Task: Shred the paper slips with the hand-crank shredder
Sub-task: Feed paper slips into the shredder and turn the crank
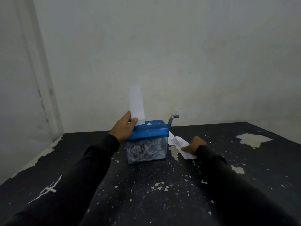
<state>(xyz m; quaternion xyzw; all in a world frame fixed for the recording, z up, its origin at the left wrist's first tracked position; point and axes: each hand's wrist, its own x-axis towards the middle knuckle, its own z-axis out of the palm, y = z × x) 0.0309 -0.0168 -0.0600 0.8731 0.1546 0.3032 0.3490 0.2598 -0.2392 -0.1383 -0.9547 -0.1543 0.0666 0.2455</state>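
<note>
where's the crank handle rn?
Head view: the crank handle sticks up at the shredder's right end, untouched, behind the right hand.

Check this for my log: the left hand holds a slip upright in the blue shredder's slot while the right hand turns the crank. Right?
Not quite. The head view shows the right hand resting on the stack of slips on the table, not on the crank. The left hand does hold a slip in the shredder.

Black table (146, 193) under me, paint flaking off in pale patches, biggest at far right, more along left edge. Small chips scattered across my work surface. Table pushed up against off-white wall (179, 54), scuffed, few dark marks. Pale vertical door frame or pilaster (37, 70) at my left, cannot tell which. Light dim, cool, bluish.
</note>
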